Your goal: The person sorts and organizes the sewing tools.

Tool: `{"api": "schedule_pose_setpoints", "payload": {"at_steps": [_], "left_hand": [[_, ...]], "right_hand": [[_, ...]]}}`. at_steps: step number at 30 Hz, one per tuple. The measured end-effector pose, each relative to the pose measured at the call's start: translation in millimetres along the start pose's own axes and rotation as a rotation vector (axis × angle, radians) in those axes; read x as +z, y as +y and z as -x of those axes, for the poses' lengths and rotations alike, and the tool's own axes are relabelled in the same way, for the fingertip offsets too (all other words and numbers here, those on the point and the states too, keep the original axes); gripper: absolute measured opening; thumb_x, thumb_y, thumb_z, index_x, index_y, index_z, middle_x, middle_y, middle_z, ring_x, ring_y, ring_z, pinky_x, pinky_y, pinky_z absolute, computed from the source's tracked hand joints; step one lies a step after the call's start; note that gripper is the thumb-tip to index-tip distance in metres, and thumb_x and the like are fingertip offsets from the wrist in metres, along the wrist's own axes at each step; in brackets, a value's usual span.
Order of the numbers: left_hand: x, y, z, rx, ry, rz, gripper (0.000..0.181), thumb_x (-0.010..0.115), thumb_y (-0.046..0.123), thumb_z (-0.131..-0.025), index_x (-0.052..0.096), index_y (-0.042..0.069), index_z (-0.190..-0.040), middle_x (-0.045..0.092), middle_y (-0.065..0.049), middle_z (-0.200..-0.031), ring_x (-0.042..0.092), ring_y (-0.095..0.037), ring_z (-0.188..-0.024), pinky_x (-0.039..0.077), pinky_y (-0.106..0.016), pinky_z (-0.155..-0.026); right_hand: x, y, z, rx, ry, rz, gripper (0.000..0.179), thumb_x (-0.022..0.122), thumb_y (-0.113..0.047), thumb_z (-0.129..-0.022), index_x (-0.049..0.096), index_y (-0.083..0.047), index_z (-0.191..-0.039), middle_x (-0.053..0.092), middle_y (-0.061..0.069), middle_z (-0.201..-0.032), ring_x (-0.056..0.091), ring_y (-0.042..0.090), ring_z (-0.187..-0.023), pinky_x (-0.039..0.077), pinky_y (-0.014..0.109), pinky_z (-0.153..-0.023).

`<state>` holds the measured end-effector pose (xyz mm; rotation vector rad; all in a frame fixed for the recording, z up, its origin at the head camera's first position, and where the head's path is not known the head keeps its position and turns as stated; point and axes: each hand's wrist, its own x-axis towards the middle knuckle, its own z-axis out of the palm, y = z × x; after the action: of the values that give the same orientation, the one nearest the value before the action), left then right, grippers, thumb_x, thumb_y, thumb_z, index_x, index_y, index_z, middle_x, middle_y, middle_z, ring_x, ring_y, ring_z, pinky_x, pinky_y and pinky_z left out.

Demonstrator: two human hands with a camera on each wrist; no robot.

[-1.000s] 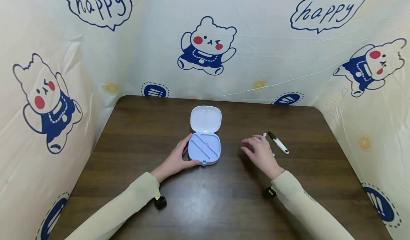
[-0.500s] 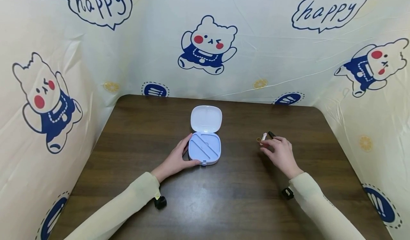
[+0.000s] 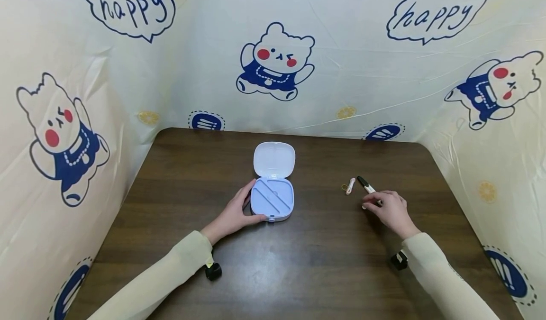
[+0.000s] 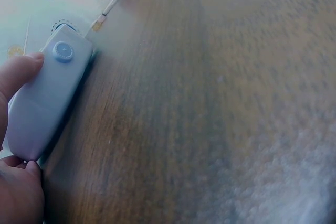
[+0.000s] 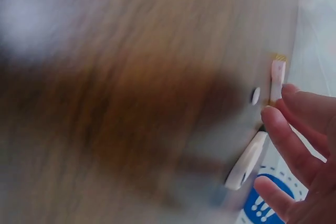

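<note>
In the head view a pale blue pill box (image 3: pixel 272 197) stands on the table, its lid (image 3: pixel 274 160) raised at the back. Diagonal dividers cross its inside. My left hand (image 3: pixel 233 212) grips the box, thumb at the front and fingers at the left side; the left wrist view shows a round button (image 4: pixel 63 51) on its front. My right hand (image 3: pixel 391 211) hovers low at the right, partly over a black-and-white pen-like tool (image 3: pixel 365 184). In the right wrist view its parted fingertips are near a small white tablet (image 5: pixel 255 96), with a gap visible between.
A small white-and-pink piece (image 3: pixel 350 186) with a yellow loop (image 3: pixel 344 187) lies left of the pen-like tool. Brown wooden table (image 3: pixel 273 272) surrounds these things. A printed cloth (image 3: pixel 350 73) hangs along the back and both sides.
My right hand has moved rightward and towards me, past the looped piece, which now shows fully. It now covers part of the pen-like tool. My left hand and the pill box have stayed put.
</note>
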<state>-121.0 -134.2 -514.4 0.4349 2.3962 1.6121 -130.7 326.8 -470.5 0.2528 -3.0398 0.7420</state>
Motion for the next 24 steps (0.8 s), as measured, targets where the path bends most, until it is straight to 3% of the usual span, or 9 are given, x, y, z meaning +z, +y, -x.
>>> {"api": "schedule_pose_setpoints", "payload": {"at_steps": [11, 19, 24], "left_hand": [[0.8, -0.1, 1.2, 0.004, -0.001, 0.006, 0.113, 0.091, 0.026, -0.083, 0.018, 0.012, -0.168, 0.025, -0.014, -0.169, 0.028, -0.026, -0.155, 0.032, -0.038, -0.122], [0.7, -0.1, 2.1, 0.005, 0.000, 0.015, 0.112, 0.091, 0.025, -0.083, 0.018, 0.013, -0.168, 0.025, -0.013, -0.169, 0.028, -0.025, -0.155, 0.032, -0.037, -0.123], [-0.1, 0.7, 1.9, 0.009, -0.001, 0.015, 0.113, 0.091, 0.025, -0.083, 0.018, 0.012, -0.168, 0.025, -0.013, -0.169, 0.028, -0.025, -0.155, 0.032, -0.037, -0.122]], "right_hand": [[2.7, 17.5, -0.4, 0.003, -0.036, -0.007, 0.004, 0.082, -0.018, -0.091, 0.081, -0.016, -0.095, 0.076, 0.013, -0.105, 0.055, 0.045, -0.116, 0.024, 0.081, -0.100], [6.9, 21.6, -2.5, -0.003, -0.030, -0.001, 0.004, 0.083, -0.018, -0.090, 0.079, -0.020, -0.089, 0.072, -0.004, -0.084, 0.055, 0.041, -0.111, 0.022, 0.081, -0.101], [6.0, 19.8, -3.7, -0.006, -0.033, 0.001, 0.007, 0.082, -0.016, -0.090, 0.078, -0.020, -0.087, 0.072, -0.003, -0.085, 0.054, 0.042, -0.111, 0.021, 0.081, -0.100]]}}
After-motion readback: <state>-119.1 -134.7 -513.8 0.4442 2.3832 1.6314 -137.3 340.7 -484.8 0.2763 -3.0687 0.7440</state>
